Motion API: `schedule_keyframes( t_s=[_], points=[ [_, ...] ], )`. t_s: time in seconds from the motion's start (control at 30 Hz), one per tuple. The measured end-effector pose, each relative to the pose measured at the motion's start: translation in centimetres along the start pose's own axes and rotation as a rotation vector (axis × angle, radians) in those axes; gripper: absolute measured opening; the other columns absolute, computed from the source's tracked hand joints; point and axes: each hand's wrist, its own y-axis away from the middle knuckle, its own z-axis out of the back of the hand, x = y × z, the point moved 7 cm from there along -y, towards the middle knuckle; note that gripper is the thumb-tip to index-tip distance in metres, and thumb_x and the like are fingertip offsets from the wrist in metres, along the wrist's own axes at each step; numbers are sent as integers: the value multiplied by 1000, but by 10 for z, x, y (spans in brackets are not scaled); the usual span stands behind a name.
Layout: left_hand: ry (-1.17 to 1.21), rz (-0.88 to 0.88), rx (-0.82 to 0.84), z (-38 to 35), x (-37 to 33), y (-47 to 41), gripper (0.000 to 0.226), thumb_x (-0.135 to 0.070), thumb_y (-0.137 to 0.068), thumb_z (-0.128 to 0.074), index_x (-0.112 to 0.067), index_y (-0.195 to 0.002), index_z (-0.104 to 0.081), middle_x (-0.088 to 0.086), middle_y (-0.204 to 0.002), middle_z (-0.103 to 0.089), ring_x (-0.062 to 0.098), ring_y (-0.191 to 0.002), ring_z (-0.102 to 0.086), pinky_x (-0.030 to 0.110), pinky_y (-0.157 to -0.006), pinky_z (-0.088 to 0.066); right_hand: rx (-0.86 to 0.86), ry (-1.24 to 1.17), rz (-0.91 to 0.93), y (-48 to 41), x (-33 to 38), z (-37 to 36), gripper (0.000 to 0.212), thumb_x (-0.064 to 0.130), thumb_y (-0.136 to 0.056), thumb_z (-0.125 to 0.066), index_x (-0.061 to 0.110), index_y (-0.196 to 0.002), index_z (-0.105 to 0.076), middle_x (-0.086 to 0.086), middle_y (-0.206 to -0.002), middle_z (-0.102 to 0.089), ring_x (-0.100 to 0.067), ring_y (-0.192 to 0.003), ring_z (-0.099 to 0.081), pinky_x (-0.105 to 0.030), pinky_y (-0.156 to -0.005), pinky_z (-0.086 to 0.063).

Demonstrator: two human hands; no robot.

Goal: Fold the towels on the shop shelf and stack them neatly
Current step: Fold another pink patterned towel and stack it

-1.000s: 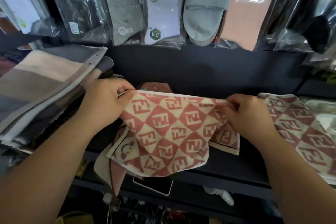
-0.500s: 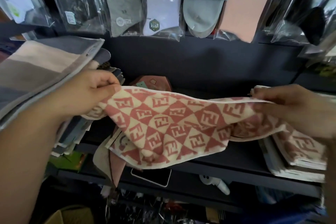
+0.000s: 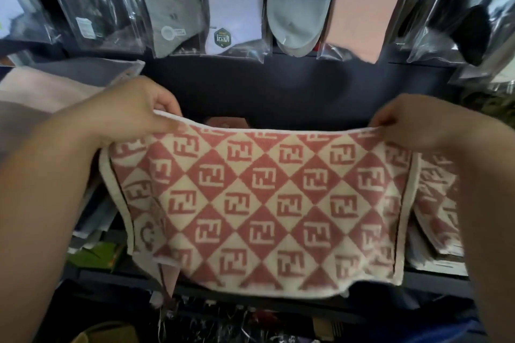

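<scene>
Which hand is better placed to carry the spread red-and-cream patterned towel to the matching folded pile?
Right, probably. The right hand pinches a top corner of the red-and-cream patterned towel, just beside the matching folded pile; the left hand grips the far corner.

Between our left hand (image 3: 133, 111) and our right hand (image 3: 412, 122), the towel (image 3: 259, 203) shows brick-red and cream diamonds in a chequer. Each diamond has a blocky motif in the other colour, and the border is cream. Just below our right hand, the folded towels (image 3: 437, 203) carry the same red-and-cream pattern. Behind our left hand we see banded cloth (image 3: 55, 86) in grey and beige. Above both hands hang grey socks (image 3: 172, 8), white socks (image 3: 231, 3) with a green badge (image 3: 222, 39), pale grey socks (image 3: 301, 17) and peach socks (image 3: 365, 8).
</scene>
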Motion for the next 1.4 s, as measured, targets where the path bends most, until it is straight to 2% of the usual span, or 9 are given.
schedule_keyframes(
  t_s=[0.1, 0.17, 0.23, 0.37, 0.5, 0.67, 0.9, 1.1, 1.4],
  points=[
    [-280, 23, -160, -27, 9, -24, 9, -41, -82, -70, -32, -84, -72, -1, -98, -71, 25, -90, -66, 43, -81, -53, -125, 148, -87, -28, 14, -24, 25, 10, -87, -55, 19, -105, -71, -14, -115, -69, -36, -105, -64, -40, -89, -53],
    [-503, 15, -268, -47, 15, -28, 32, -32, -82, -72, -17, -111, -71, 12, -123, -59, 37, -105, -59, 49, -88, -49, -159, 264, -119, -26, 28, -41, 42, 16, -90, -51, 23, -132, -55, -16, -132, -57, -39, -120, -55, -46, -94, -48],
    [-493, -51, -316, -64, 15, -22, 42, -23, -84, -72, -5, -121, -67, 20, -134, -51, 46, -112, -54, 56, -91, -50, -86, 240, -4, -22, 59, -76, 58, 31, -95, -49, 30, -151, -32, -14, -150, -38, -38, -133, -41, -50, -102, -42],
    [-440, -79, -325, -84, 25, 9, 29, -25, -86, -60, -8, -106, -72, 19, -109, -63, 43, -98, -59, 52, -81, -53, 178, 14, 169, -10, 94, -151, 69, 62, -98, -34, 43, -158, -7, -6, -169, 4, -36, -153, -4, -57, -122, -11],
    [-282, 151, -261, -102, 61, 55, 28, -31, -92, -61, -12, -111, -68, 15, -100, -67, 37, -85, -64, 37, -67, -50, 301, -60, 250, 4, 99, -207, 76, 79, -89, -16, 51, -153, 13, 8, -165, 25, -22, -150, 29, -52, -119, 19],
    [-301, 361, -219, -125, 96, 89, 38, -43, -94, -57, -7, -101, -62, 16, -99, -60, 27, -71, -51, 32, -60, -34, 251, -56, 191, 10, 83, -216, 86, 90, -78, -10, 54, -150, 19, 12, -164, 26, -21, -150, 28, -52, -121, 14],
    [-226, 484, -111, -123, 107, 84, 60, -67, -85, -54, -9, -95, -67, 9, -99, -57, 26, -82, -61, 38, -73, -55, 233, -53, 168, 14, 81, -215, 86, 92, -77, -10, 56, -148, 22, 14, -164, 27, -19, -150, 28, -52, -122, 11],
    [-72, 565, -15, -118, 102, 82, 54, -64, -82, -67, -12, -72, -65, 5, -73, -66, 21, -67, -64, 30, -57, -47, 222, -72, 167, 14, 82, -214, 89, 95, -72, -6, 56, -149, 20, 14, -165, 24, -17, -151, 27, -51, -122, 11],
    [23, 615, 9, -113, 97, 80, 48, -58, -78, -76, -11, -83, -69, 4, -82, -67, 17, -71, -63, 36, -71, -54, 212, -76, 174, 12, 81, -215, 90, 94, -74, -9, 54, -152, 14, 13, -166, 21, -17, -151, 25, -50, -122, 14]
  ],
)
